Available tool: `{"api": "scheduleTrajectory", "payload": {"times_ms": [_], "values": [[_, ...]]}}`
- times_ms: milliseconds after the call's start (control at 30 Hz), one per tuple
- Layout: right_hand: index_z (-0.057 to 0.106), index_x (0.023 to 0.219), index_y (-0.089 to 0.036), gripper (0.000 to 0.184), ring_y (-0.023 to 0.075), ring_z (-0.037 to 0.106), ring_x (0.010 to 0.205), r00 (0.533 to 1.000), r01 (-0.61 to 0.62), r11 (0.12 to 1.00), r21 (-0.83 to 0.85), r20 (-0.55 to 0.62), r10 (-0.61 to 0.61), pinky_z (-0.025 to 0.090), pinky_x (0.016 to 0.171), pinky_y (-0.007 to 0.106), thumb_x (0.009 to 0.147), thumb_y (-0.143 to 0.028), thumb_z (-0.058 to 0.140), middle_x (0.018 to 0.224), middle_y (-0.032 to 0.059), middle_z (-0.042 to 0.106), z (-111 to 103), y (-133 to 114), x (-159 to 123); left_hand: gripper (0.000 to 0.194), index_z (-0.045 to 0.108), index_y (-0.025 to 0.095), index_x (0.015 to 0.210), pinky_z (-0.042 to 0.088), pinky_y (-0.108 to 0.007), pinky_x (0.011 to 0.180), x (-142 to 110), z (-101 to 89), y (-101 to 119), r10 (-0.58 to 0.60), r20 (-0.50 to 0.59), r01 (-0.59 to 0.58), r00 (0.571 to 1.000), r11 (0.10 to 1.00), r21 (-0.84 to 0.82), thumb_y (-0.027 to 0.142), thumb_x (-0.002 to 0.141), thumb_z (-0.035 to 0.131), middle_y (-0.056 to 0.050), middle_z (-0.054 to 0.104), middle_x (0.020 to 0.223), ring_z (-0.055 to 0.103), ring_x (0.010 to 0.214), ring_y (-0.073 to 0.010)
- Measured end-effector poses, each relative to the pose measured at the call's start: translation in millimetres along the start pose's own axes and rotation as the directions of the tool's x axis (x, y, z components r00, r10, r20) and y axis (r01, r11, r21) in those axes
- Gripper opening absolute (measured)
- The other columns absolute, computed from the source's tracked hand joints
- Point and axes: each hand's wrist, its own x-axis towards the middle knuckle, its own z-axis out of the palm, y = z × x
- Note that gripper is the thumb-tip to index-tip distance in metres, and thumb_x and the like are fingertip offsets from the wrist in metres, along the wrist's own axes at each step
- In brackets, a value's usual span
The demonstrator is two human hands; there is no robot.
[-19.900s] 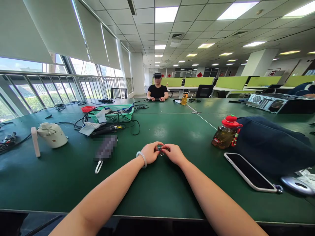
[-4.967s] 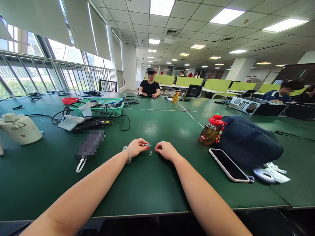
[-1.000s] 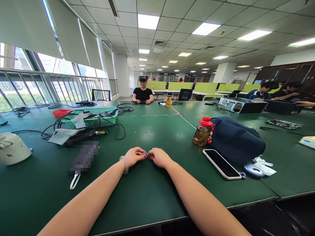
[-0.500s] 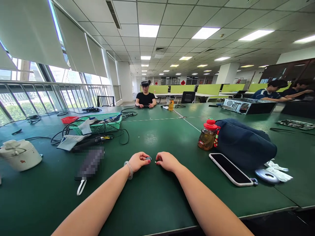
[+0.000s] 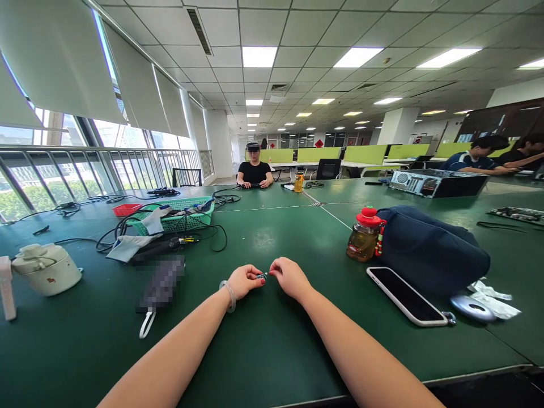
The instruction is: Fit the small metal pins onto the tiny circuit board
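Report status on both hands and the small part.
Left hand pinching small dark part. Right hand close beside, fingertips together, grip unclear. Nothing between hands and part.

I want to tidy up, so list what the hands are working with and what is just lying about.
In use: small dark part, left hand; tiny pale piece, right hand.

Apparently lying about: phone, red-lidded bottle, blue bag, green basket, cream jug.

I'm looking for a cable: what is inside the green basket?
In the green basket, dark cables and pale grey cloth show, both hanging over its rim, with some blue material further right. Whatever lies beneath these is covered, so I can't tell.
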Motion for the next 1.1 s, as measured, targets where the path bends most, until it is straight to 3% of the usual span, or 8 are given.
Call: {"api": "scheduleTrajectory", "payload": {"times_ms": [233, 667, 833, 900, 1000, 1100], "values": [[0.059, 0.081, -0.020, 0.011, 0.0120, 0.052, 0.076, 0.997, 0.071, 0.996, -0.057, 0.033, -0.069, 0.037, 0.066, 0.021, 0.081, -0.020, 0.048, 0.084, 0.0017, 0.057, 6, -16, -4, 0.038, 0.056, 0.012, 0.071, 0.042, -0.023, 0.059, 0, 0.2, 1, -0.009, 0.014, 0.009, 1.000, 0.998, -0.059, 0.030, 0.046, 0.079, 0.001, 0.062, 0.059, 0.057, 0.056, -0.0097], [0.057, 0.077, -0.022, 0.013, 0.0127, 0.053, 0.072, 0.991, 0.131, 0.988, -0.080, -0.018, -0.133, 0.036, 0.062, 0.022, 0.081, -0.018, 0.045, 0.081, 0.0005, 0.057, 13, -13, -4, 0.038, 0.060, 0.011, 0.075, 0.043, -0.023, 0.058, -1, -0.7, -1, 0.019, 0.001, -0.019, 1.000, 0.999, 0.038, 0.031, 0.048, 0.077, -0.001, 0.064, 0.061, 0.058, 0.057, -0.0114], [0.058, 0.074, -0.022, 0.016, 0.0139, 0.054, 0.069, 0.992, 0.115, 0.991, -0.069, -0.046, -0.118, 0.036, 0.060, 0.024, 0.081, -0.019, 0.044, 0.080, 0.0013, 0.059, 15, -15, -5, 0.036, 0.061, 0.011, 0.075, 0.043, -0.024, 0.061, -1, -1.2, -2, 0.022, 0.019, -0.022, 1.000, 1.000, 0.002, 0.028, 0.048, 0.077, -0.002, 0.064, 0.062, 0.057, 0.059, -0.0110], [0.059, 0.075, -0.022, 0.017, 0.0146, 0.054, 0.072, 0.990, 0.127, 0.992, 0.002, -0.060, -0.127, 0.038, 0.063, 0.025, 0.080, -0.019, 0.043, 0.080, 0.0018, 0.059, 15, -16, -6, 0.035, 0.062, 0.010, 0.076, 0.042, -0.023, 0.061, -1, -1.8, -1, 0.017, 0.016, -0.016, 1.000, 0.999, -0.030, 0.027, 0.049, 0.076, -0.002, 0.063, 0.062, 0.056, 0.058, -0.0104], [0.059, 0.086, -0.023, 0.018, 0.0147, 0.054, 0.072, 0.987, 0.116, 0.964, 0.238, -0.139, -0.084, 0.040, 0.067, 0.027, 0.077, -0.020, 0.045, 0.080, 0.0012, 0.060, 15, -15, -1, 0.037, 0.064, 0.009, 0.082, 0.040, -0.021, 0.057, -2, -2.9, 2, -0.006, -0.009, 0.005, 1.000, 0.997, -0.079, 0.027, 0.051, 0.075, -0.001, 0.062, 0.060, 0.054, 0.056, -0.0094], [0.056, 0.084, -0.022, 0.021, 0.0154, 0.055, 0.074, 0.975, 0.032, 0.821, 0.569, -0.200, 0.101, 0.042, 0.067, 0.030, 0.065, -0.016, 0.050, 0.095, 0.0025, 0.059, 8, -8, 16, 0.040, 0.066, 0.009, 0.088, 0.037, -0.020, 0.052, -4, -5.3, 4, -0.042, -0.051, 0.034, 0.998, 0.990, -0.139, 0.026, 0.053, 0.073, -0.002, 0.062, 0.062, 0.052, 0.055, -0.0086]]}}
